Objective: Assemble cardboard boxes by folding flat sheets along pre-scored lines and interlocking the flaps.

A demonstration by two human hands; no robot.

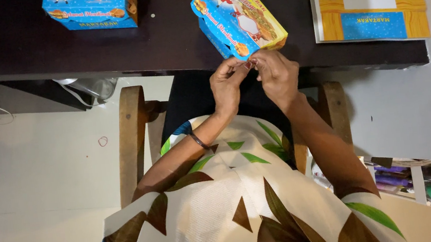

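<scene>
A blue and yellow printed cardboard box (239, 18), folded into shape, is tilted at the near edge of the dark table (175, 40). My left hand (228, 85) and my right hand (276, 74) meet at its lower corner, fingers pinching the box's edge or flap there. A dark bangle sits on my left wrist. What the fingertips press is hidden between the hands.
Another folded blue box (91, 8) stands at the table's far left. A stack of flat yellow and blue box blanks (368, 3) lies at the right. I sit on a wooden chair (131, 140). A shelf with small colourful items (430, 181) is at lower right.
</scene>
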